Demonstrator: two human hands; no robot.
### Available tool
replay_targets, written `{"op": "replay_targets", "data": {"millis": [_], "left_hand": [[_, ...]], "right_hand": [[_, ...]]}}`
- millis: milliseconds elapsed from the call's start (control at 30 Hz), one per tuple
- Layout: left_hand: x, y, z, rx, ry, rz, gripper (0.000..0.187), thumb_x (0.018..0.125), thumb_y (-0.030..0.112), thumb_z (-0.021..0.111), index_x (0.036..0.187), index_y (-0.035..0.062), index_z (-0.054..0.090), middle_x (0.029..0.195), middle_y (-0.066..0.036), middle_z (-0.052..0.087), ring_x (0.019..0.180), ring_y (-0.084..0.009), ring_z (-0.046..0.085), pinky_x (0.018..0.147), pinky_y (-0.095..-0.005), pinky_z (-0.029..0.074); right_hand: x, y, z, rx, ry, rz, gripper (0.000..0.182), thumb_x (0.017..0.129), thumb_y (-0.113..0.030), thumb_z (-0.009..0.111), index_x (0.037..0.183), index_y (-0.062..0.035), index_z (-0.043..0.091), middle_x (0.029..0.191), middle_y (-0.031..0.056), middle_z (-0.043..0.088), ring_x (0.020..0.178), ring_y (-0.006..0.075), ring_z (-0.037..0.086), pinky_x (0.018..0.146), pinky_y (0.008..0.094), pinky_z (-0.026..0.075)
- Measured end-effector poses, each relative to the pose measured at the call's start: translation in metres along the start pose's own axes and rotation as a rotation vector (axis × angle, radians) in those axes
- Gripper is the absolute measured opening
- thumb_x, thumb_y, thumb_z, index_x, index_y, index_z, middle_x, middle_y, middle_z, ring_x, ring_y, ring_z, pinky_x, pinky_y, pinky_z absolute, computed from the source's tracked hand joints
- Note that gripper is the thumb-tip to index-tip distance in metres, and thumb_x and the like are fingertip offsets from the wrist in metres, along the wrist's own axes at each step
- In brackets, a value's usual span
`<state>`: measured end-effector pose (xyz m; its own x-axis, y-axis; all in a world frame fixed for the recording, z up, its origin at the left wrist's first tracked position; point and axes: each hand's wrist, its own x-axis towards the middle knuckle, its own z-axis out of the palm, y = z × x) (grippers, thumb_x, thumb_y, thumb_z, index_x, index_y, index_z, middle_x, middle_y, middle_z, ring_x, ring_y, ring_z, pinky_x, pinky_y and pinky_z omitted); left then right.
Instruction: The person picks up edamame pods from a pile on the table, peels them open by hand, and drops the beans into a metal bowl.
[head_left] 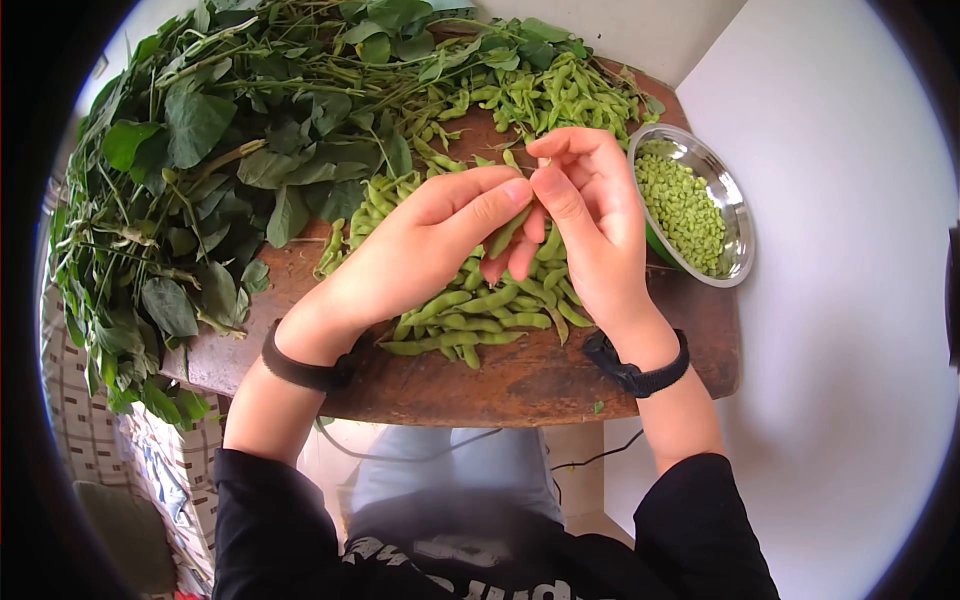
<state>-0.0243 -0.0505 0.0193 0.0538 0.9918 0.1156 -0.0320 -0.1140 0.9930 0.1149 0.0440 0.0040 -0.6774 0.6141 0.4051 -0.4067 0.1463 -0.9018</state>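
Observation:
A green bean pod (508, 232) is pinched in my left hand (430, 225), over the pile of pods. My right hand (590, 215) meets it at the pod's upper end, thumb and forefinger nearly together; whether anything sits between them is too small to tell. Below and around both hands, many green pods (465, 322) lie on the wooden table (500, 385). Right of my right hand, a metal bowl (738, 225) holds shelled green beans (685, 215).
Leafy stems (200, 130) heap over the table's left and back, some hanging past its left edge. More pods (570, 95) are piled at the back. A white wall or panel (830, 250) stands along the right side.

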Motion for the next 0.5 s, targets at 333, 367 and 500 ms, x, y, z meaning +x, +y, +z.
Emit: {"op": "replay_targets", "data": {"millis": [333,367,500], "left_hand": [[0.0,-0.005,-0.001,-0.046,0.079,0.02,0.036,0.105,0.03,0.039,0.093,0.003,0.059,0.073,0.0,0.058,0.063,-0.0068,0.049,0.059,-0.0218,0.04],[0.0,-0.006,-0.002,-0.054,0.085,0.023,0.036,0.105,0.03,0.039,0.094,0.0031,0.06,0.073,0.001,0.058,0.063,-0.0064,0.049,0.059,-0.0216,0.04],[0.0,-0.007,0.002,-0.045,0.131,0.045,0.036,0.105,0.031,0.04,0.097,0.0032,0.062,0.072,0.001,0.057,0.062,-0.0055,0.047,0.058,-0.021,0.038]], "right_hand": [[0.003,0.004,-0.008,-0.461,-0.011,-0.287,0.024,0.089,-0.009,0.068,0.111,-0.0032,0.067,0.098,0.0055,0.059,0.079,0.011,0.06,0.061,0.0221,0.045],[0.003,0.003,-0.008,-0.461,-0.011,-0.288,0.024,0.089,-0.009,0.068,0.111,-0.0032,0.067,0.098,0.0055,0.059,0.079,0.011,0.06,0.061,0.0221,0.045],[0.001,0.002,-0.006,-0.474,-0.018,-0.254,0.022,0.089,-0.01,0.067,0.11,-0.0027,0.067,0.097,0.0073,0.06,0.083,0.0148,0.061,0.066,0.0254,0.048]]}}
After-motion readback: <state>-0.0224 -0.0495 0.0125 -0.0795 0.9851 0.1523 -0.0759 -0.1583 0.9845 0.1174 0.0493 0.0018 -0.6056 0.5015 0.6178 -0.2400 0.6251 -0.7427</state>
